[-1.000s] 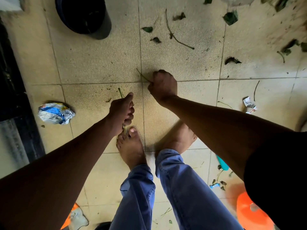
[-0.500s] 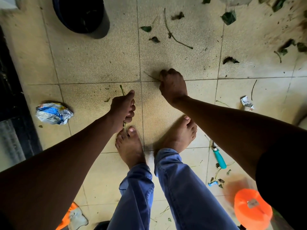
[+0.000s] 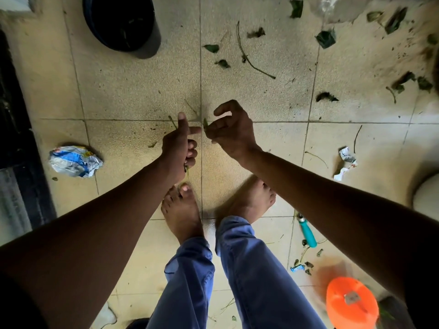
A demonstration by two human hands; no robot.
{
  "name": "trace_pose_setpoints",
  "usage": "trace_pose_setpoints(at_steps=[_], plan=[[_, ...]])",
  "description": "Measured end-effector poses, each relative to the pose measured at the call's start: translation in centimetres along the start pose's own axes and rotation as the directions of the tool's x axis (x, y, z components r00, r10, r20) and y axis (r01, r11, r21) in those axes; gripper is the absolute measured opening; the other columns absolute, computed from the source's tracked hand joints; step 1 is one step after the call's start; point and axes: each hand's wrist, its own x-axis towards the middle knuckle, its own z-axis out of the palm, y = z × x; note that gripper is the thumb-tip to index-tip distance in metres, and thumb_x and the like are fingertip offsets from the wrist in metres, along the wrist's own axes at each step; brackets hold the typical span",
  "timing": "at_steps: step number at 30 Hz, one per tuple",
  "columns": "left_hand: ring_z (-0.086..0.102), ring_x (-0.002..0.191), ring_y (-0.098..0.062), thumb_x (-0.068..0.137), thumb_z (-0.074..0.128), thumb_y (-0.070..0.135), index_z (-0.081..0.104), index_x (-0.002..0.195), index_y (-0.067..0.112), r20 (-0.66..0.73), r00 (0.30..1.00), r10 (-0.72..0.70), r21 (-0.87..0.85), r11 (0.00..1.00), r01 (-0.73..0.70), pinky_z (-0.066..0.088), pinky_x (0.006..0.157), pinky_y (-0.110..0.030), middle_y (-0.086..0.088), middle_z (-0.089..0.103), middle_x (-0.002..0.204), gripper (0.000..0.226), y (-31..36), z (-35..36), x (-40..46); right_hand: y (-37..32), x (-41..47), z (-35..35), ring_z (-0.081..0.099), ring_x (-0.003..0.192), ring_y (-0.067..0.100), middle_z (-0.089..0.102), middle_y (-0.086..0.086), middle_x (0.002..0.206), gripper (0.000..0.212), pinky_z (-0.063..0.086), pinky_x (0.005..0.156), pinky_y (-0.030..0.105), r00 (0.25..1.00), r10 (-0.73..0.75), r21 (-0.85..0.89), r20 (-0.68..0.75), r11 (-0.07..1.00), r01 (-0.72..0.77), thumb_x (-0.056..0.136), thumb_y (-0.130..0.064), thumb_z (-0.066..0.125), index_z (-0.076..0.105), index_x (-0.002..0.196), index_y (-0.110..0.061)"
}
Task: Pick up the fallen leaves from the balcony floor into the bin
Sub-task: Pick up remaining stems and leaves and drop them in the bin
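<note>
The right hand [image 3: 231, 134] pinched a small leaf [image 3: 205, 122]; the left hand [image 3: 179, 143] clutched stems [image 3: 187, 167], forefinger extended. Passing it across wanted a firm, unhurried pinch.

Dark green leaves [image 3: 325, 38] lie scattered flat on the tiled floor [image 3: 133, 91], mostly far right. The round black bin [image 3: 122, 22] stands upright far left.

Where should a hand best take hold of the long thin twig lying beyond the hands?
Probably at the middle of the long twig, pinched from above across its width: it lies flat on the tile floor, too thin to get fingers under, and a middle grip should keep it balanced.
</note>
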Motion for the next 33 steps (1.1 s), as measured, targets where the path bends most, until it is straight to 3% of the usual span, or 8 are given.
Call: trace_pose_setpoints(at_steps=[4, 7, 10, 13, 17, 21, 25, 33], plan=[[0.03, 0.043, -0.006, 0.089, 0.057, 0.072, 0.061, 0.084, 0.021, 0.081, 0.994, 0.068, 0.022, 0.997, -0.07, 0.02, 0.04, -0.019, 0.009, 0.04, 0.055, 0.051, 0.5, 1.1, 0.0, -0.2, -1.0, 1.2, 0.074, 0.07, 0.029, 0.073, 0.007, 0.072, 0.019, 0.063, 0.067, 0.049, 0.999, 0.049, 0.033, -0.011, 0.998, -0.048, 0.073, -0.006, 0.083, 0.067, 0.083, -0.01], [0.031, 0.042, -0.008, 0.097, 0.064, 0.045, 0.058, 0.077, 0.019, -0.001, 0.994, 0.112, 0.07, 0.991, -0.112, 0.021, 0.039, -0.017, 0.008, 0.044, 0.05, 0.034, 0.1, 1.4, 0.8, 0.0, -1.3, 1.5, 0.074, 0.072, 0.026, 0.075, 0.009, 0.075, 0.013, 0.064, 0.069, 0.045, 0.995, 0.102, 0.12, -0.004, 0.988, -0.101, 0.074, -0.001, 0.082, 0.073, 0.078, -0.01], [0.032, 0.038, -0.008, 0.103, 0.055, 0.041, 0.056, 0.07, 0.017, -0.076, 0.988, 0.134, 0.114, 0.986, -0.125, 0.023, 0.039, -0.013, 0.007, 0.044, 0.046, 0.041, -0.4, 1.3, 1.5, -0.2, -1.2, 0.9, 0.073, 0.07, 0.023, 0.076, 0.014, 0.079, 0.01, 0.061, 0.066, 0.037, 0.983, 0.17, 0.202, 0.073, 0.963, -0.181, 0.08, 0.004, 0.075, 0.075, 0.083, -0.006], [0.034, 0.034, -0.006, 0.105, 0.049, 0.047, 0.053, 0.068, 0.015, -0.089, 0.987, 0.132, 0.145, 0.982, -0.118, 0.022, 0.039, -0.012, 0.007, 0.046, 0.046, 0.049, -0.9, 1.4, 1.6, 0.2, 1.1, -0.9, 0.073, 0.074, 0.014, 0.077, -0.001, 0.084, 0.021, 0.062, 0.07, 0.036, 0.993, -0.066, -0.176, -0.094, 0.983, 0.049, 0.084, -0.004, 0.065, 0.075, 0.083, -0.023], [0.032, 0.035, -0.006, 0.105, 0.045, 0.051, 0.048, 0.069, 0.018, -0.05, 0.998, 0.035, 0.093, 0.995, -0.03, 0.019, 0.04, -0.012, 0.005, 0.046, 0.05, 0.048, -1.3, 1.4, 1.3, -0.2, 6.9, -5.5, 0.066, 0.092, 0.015, 0.07, -0.001, 0.106, 0.024, 0.058, 0.082, 0.03, 0.881, -0.428, -0.66, -0.201, 0.724, 0.201, 0.089, -0.008, 0.062, 0.072, 0.107, -0.021], [0.032, 0.039, -0.007, 0.104, 0.044, 0.053, 0.046, 0.07, 0.018, 0.03, 1.0, 0.001, 0.086, 0.996, -0.004, 0.019, 0.039, -0.013, 0.001, 0.055, 0.057, 0.048, -1.3, 0.9, 1.3, -0.6, 11.1, -10.0, 0.056, 0.111, 0.029, 0.058, 0.012, 0.121, 0.028, 0.052, 0.087, 0.033, 0.902, -0.419, -0.876, -0.105, 0.469, 0.116, 0.094, -0.008, 0.06, 0.067, 0.121, -0.011], [0.031, 0.039, -0.006, 0.104, 0.046, 0.05, 0.048, 0.073, 0.018, 0.063, 0.998, -0.022, 0.067, 0.998, 0.018, 0.02, 0.038, -0.014, 0.003, 0.052, 0.057, 0.045, -1.1, 1.0, 1.2, -0.6, 12.1, -10.9, 0.062, 0.095, 0.037, 0.062, 0.018, 0.103, 0.018, 0.046, 0.068, 0.034, 0.897, -0.429, -0.939, 0.105, 0.254, 0.232, 0.094, -0.001, 0.051, 0.068, 0.102, -0.002], [0.032, 0.042, -0.004, 0.104, 0.051, 0.045, 0.071, 0.102, 0.013, 0.021, 0.998, 0.06, -0.002, 0.998, -0.06, 0.022, 0.038, -0.016, 0.01, 0.04, 0.053, 0.037, -0.2, 2.4, 0.8, -1.7, 9.3, -9.2, 0.06, 0.075, 0.013, 0.068, -0.003, 0.086, 0.008, 0.047, 0.063, 0.025, 0.956, -0.279, -0.802, -0.093, 0.589, 0.094, 0.083, -0.021, 0.064, 0.07, 0.085, -0.015]])
